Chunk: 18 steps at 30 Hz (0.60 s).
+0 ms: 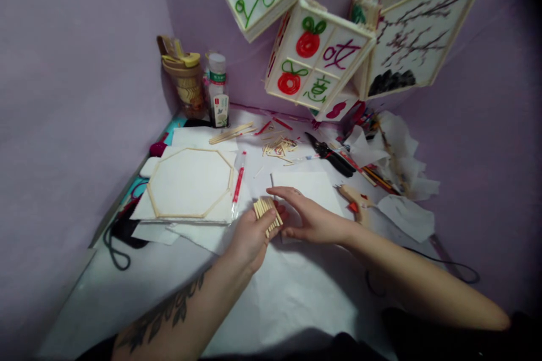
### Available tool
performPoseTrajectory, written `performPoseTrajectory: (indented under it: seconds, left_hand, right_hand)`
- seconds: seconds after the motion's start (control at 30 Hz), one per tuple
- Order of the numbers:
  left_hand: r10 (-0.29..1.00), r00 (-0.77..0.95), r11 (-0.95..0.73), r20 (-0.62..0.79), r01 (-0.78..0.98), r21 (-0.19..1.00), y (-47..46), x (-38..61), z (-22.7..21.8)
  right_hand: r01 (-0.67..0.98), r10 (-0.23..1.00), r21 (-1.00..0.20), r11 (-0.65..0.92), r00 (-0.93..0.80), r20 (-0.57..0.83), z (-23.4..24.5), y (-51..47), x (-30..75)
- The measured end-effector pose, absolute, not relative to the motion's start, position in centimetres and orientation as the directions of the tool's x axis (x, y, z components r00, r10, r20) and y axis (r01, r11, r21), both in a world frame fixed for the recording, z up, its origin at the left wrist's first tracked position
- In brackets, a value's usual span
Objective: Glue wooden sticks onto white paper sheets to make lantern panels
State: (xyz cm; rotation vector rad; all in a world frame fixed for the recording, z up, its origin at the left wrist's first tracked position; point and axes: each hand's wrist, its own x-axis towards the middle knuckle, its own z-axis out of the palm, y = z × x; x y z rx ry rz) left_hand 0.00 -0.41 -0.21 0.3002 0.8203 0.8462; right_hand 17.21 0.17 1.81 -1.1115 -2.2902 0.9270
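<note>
My left hand [253,238] is closed around a bunch of short pale wooden sticks [266,215], lined up side by side, with the thumb across them. Just to the right, my right hand [307,215] is held with thumb and fingers apart, close to the sticks' right side; nothing shows in its grasp. Under the right hand lies a white sheet of paper [322,186]. To the left, an octagon frame of thin sticks [202,216] rests on a white board, and a red glue-like stick in a clear sleeve [239,183] lies between it and my hands.
Loose short sticks [279,148] lie at the back, near black-handled pruning shears [332,153]. A beige glue gun [359,206] is on the right. A tumbler [186,84] and a bottle [218,90] stand at the back left. Decorated lanterns [319,59] hang above the table.
</note>
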Motion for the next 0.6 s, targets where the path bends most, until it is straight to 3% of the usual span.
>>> performPoseTrajectory:
  seconds: [0.3,0.6]
  left_hand:
    - [0.778,0.388,0.627,-0.494,-0.528,0.572,-0.5,0.1,0.0]
    - [0.744,0.430,0.667,-0.512,-0.523,0.530,-0.4,0.1,0.1]
  right_hand:
    - [0.517,0.797,-0.676,0.525,-0.577,0.178,1.9,0.1,16.1]
    - [0.570,0.849,-0.694,0.439,-0.515,0.115,1.7,0.1,16.1]
